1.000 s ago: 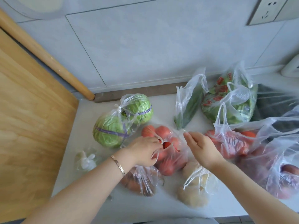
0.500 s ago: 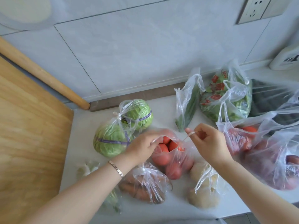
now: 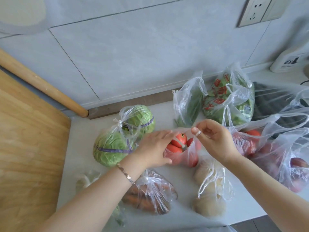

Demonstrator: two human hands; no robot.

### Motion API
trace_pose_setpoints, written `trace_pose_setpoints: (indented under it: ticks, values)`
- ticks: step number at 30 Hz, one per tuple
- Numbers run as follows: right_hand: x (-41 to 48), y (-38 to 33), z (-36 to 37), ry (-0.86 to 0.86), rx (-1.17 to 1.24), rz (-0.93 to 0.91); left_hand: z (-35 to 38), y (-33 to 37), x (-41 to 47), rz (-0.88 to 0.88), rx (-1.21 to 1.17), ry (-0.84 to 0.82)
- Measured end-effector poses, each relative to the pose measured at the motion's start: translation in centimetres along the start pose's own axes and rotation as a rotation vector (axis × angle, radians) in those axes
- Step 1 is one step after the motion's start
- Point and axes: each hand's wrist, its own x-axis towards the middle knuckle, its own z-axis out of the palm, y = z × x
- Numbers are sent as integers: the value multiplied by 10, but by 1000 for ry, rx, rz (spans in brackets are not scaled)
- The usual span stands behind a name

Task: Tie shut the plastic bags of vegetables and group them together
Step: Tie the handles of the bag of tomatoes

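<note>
Item, centre of frame: bag of tomatoes (image 3: 181,149), mouth open, resting on the white counter (image 3: 80,139). Your right hand (image 3: 215,141) pinches one twisted handle strip (image 3: 194,133) between thumb and forefinger, lifting it. Your left hand (image 3: 153,148) lies against the bag's left side, fingers extended over the plastic; whether it grips, you cannot tell. Left of centre: knotted bag of cabbages (image 3: 122,134). Lower centre: knotted bag of carrots (image 3: 148,195); bag of potatoes (image 3: 209,190) beside it. Upper right: bags of greens (image 3: 229,97).
</note>
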Motion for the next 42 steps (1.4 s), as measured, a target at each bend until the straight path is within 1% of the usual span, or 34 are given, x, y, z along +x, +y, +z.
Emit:
trace_pose_setpoints:
  ticks: [1,2,4,6,7,8,10,12,13,15,17,19,21,23,24,26,28,30,31,33,36,38,40,42]
  values:
    - [0,1,-2,-10,-20,-29,5,0,5,7,48,33]
    - [-1,2,-4,-22,-40,-55,7,0,11,-15,36,76]
    - [-3,5,-8,-44,-50,-80,8,-3,20,-91,-28,145]
    - [-5,8,-13,-34,-2,-40,10,-5,23,-106,-105,186]
    - [-5,10,-15,-27,36,-4,9,-7,22,-112,-162,222]
    - [-6,12,-16,-23,75,32,6,-6,21,-116,-224,293]
    - [-7,15,-17,-24,184,89,-2,0,16,-145,-399,472]
    - [-8,15,-16,-19,305,137,-12,6,9,-232,-622,619]
    - [-9,15,-16,-10,352,157,-14,7,6,-293,-722,650]
    - [-9,16,-15,31,384,177,-14,4,-4,-400,-849,674]
    - [-7,17,-16,53,333,210,-12,3,-15,-470,-983,673]
    - [-4,20,-15,-11,303,261,-13,4,-23,-474,-1105,628]
    - [-2,18,-9,-109,444,327,-11,7,-28,-449,-1196,571]
    - [2,15,-3,-140,649,396,-10,10,-33,-404,-1217,496]
    - [4,13,0,-146,695,427,-10,13,-34,-383,-1193,441]
    - [7,11,7,-200,687,476,-9,17,-34,-377,-1200,323]
    - [11,10,15,-214,615,550,-7,21,-28,-452,-1288,270]
    - [16,8,25,-195,528,679,-3,22,-18,-590,-1364,290]
    - [16,8,30,-190,512,740,0,22,-14,-661,-1387,304]
    - [14,10,39,-180,537,795,8,22,-6,-769,-1449,312]
    - [5,14,46,-144,561,826,21,20,4,-907,-1505,283]
    - [-1,20,48,-122,501,808,29,19,7,-977,-1498,261]
    - [-6,24,47,-101,467,781,31,22,8,-1032,-1534,242]
    - [-11,27,47,-89,492,765,30,26,7,-1037,-1603,225]
